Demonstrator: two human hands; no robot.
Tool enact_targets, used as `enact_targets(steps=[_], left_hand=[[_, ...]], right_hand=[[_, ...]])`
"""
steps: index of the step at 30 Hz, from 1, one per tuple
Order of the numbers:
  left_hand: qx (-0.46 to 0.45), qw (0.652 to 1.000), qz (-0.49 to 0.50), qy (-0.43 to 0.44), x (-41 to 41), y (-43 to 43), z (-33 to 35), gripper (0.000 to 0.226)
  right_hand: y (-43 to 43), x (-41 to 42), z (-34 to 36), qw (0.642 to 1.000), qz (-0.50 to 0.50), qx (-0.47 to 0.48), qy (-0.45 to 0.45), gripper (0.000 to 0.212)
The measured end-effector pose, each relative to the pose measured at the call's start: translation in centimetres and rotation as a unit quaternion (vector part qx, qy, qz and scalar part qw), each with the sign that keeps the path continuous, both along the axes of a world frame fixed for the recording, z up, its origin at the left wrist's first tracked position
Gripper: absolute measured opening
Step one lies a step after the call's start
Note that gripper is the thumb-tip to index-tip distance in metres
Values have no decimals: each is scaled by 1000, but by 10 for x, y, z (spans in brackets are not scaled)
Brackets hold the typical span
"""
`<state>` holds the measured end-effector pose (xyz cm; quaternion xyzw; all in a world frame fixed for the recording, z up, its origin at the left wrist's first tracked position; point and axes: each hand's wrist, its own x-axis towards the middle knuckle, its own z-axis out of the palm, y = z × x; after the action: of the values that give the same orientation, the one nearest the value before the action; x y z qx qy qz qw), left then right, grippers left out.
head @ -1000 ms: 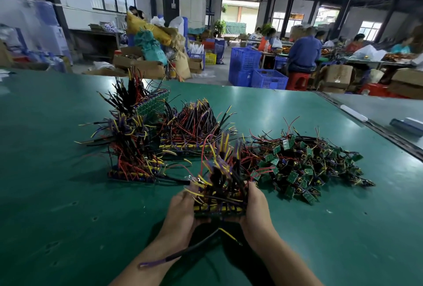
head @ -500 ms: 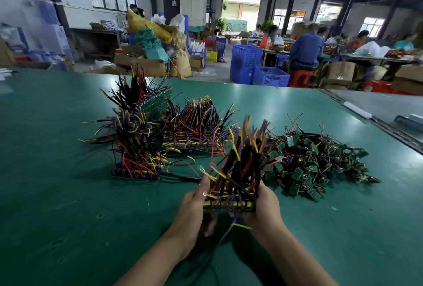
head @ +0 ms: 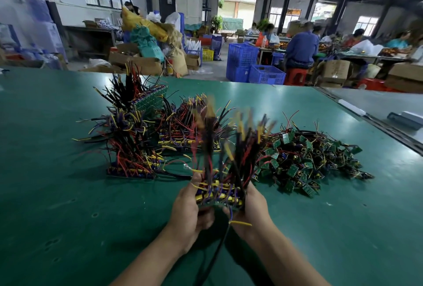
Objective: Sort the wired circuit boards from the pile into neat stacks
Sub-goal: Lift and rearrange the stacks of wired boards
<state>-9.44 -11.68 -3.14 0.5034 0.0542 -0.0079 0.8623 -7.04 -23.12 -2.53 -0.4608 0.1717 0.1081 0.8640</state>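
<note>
Wired-board bundle (head: 219, 196) stands more upright than a second ago, wires blurred. Left hand (head: 186, 213) and right hand (head: 250, 208) grip its ends, fingers curled, above green table (head: 68, 217), near loose pile (head: 309, 162).

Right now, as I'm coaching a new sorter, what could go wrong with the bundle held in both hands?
The bundle is gripped only at its ends by the left hand and right hand, so middle boards might slip out. Its wires splay upward and could tangle with the stack or the loose pile when it is set down. One black wire hangs below and may drag on the table.
</note>
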Motion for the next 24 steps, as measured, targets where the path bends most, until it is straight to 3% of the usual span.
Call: enact_targets(steps=[3,7,11,12,15,19,21,24], left_hand=[[-37,999,7,12,-1,-6,3,53],[3,999,40,22,3,6,1,40],[212,972,90,53,21,29,-5,46],[300,949,87,40,24,34,-7,49],[549,831,88,-27,21,42,-11,62],[717,695,48,-12,19,34,-16,62],[751,658,50,-2,18,33,-16,63],[757,649,74,-2,18,36,-16,63]], right_hand=[[10,-1,2,996,4,86,31,24],[-2,5,6,992,-70,97,27,27],[-20,12,6,986,-112,123,11,33],[-22,14,6,986,-114,122,9,33],[-27,16,7,986,-121,112,14,33],[-31,18,5,988,-122,93,-4,34],[-31,17,5,989,-120,84,-15,34],[-31,17,4,990,-121,65,-25,31]])
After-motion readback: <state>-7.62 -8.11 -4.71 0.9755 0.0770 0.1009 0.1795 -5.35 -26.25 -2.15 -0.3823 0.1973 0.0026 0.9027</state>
